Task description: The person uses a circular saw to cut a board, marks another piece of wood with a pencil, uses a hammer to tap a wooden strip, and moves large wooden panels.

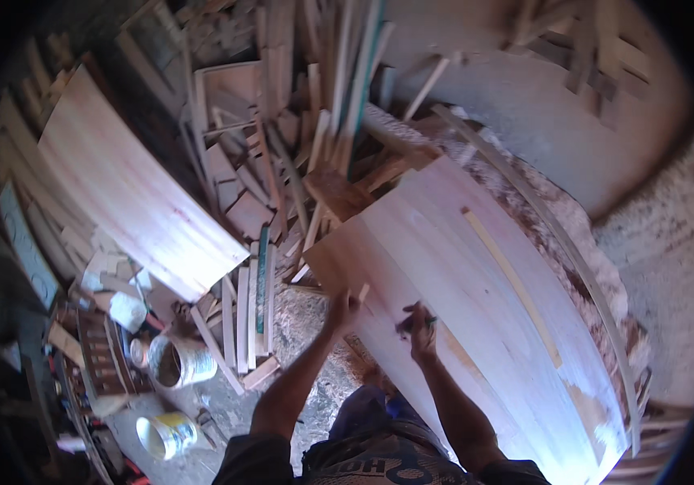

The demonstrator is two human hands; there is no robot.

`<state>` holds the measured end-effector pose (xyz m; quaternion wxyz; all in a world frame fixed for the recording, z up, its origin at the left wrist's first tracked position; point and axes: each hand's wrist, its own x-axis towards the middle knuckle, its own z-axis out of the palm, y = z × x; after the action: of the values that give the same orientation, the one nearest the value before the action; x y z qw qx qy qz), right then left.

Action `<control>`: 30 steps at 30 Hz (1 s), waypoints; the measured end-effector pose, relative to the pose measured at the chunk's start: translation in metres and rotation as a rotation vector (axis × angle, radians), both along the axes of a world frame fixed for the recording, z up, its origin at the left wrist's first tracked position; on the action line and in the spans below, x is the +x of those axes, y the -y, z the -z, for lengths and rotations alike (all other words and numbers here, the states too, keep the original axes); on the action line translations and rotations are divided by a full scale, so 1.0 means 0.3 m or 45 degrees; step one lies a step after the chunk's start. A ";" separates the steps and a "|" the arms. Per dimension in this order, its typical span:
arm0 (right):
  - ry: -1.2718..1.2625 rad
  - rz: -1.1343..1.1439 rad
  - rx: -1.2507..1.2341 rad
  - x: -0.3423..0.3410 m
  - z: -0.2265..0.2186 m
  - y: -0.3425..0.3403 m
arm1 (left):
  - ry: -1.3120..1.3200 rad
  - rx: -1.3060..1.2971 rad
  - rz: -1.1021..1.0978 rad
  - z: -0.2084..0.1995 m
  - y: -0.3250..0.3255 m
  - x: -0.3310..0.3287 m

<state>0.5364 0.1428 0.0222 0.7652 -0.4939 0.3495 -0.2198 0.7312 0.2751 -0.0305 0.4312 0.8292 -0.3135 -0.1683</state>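
Note:
A large pale wooden panel (444, 234) lies in front of me, stretching from the middle toward the lower right. My left hand (345, 309) is closed at the panel's near left edge, with a small pale strip (364, 293) sticking up from its fingers. Over the panel, my right hand (421, 327) is closed around something small and dark whose kind I cannot make out. A narrow yellowish wooden strip (512, 287) lies lengthwise on the panel. Close to my right hand, a second yellowish strip (461, 352) shows on the surface, partly hidden by my forearm.
A second pale panel (141, 186) leans at the left among heaped wood offcuts (242, 174). Two buckets (165, 435) stand on the floor at lower left, near a slatted wooden piece (104, 352). A long thin batten (553, 222) runs along the big panel's far side.

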 end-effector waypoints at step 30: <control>-1.516 2.030 -0.319 -3.662 -0.082 -0.123 | 0.758 -0.353 1.514 -0.197 0.344 -2.349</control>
<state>-0.5622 0.1798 0.0467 0.0373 -0.2220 0.8789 -0.4205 0.0264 0.1718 0.0288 0.2629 0.4638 -0.8402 -0.0996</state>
